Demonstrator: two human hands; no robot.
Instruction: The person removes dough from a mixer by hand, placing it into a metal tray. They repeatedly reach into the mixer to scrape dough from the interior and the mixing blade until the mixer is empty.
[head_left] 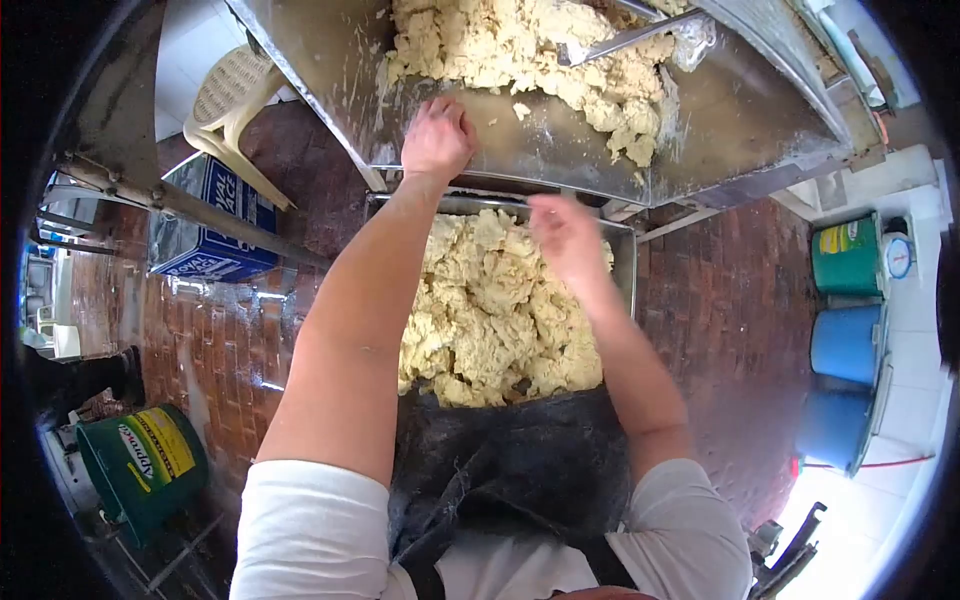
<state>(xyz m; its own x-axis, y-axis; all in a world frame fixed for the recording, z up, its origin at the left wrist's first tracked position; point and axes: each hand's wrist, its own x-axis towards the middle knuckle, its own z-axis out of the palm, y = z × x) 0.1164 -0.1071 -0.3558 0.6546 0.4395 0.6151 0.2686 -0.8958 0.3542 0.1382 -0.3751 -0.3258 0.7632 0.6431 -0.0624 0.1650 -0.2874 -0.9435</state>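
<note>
My left hand (438,140) is closed, knuckles up, low over the front of the metal table (530,160), beside a large mass of pale yellow dough (490,45). Its curled fingers hide whatever is inside them. Smeared by motion, my right hand (570,238) hangs over the right side of a metal tub (624,262) just below the table edge. Lumpy dough (495,310) of the same colour fills this tub. A metal-bladed tool (630,38) lies across the dough on the table.
A beige plastic chair (230,100) and a blue tin (220,215) stand at the left. Nearer is a green bucket (140,465), with a person's dark shoe (128,375) behind it. Along the right wall are a green tub (845,258), blue buckets (840,345) and a dial scale (898,258).
</note>
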